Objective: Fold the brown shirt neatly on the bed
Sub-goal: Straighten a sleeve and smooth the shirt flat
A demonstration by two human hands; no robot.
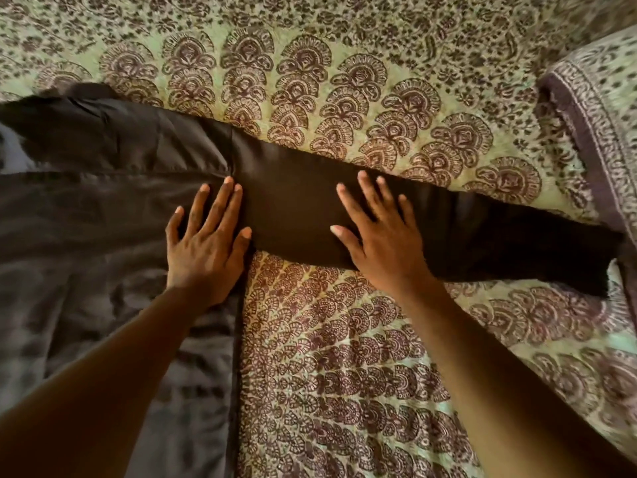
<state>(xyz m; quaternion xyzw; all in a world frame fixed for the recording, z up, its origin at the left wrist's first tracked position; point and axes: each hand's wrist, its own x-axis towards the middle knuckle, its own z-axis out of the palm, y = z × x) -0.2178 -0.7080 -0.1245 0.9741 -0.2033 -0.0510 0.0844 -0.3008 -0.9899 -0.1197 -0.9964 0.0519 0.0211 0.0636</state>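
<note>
Flattening the sleeve of the dark brown fabric shirt (103, 208) on the green paisley-print bed (344, 357).
We had left hand (206, 250) and right hand (382, 236) pressed flat, fingers straight, gripping nothing; folding the sleeve inward looked next.

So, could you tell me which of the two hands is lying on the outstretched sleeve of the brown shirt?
The right hand: it presses flat on the sleeve, while the left hand rests where the sleeve joins the brown shirt.
</note>
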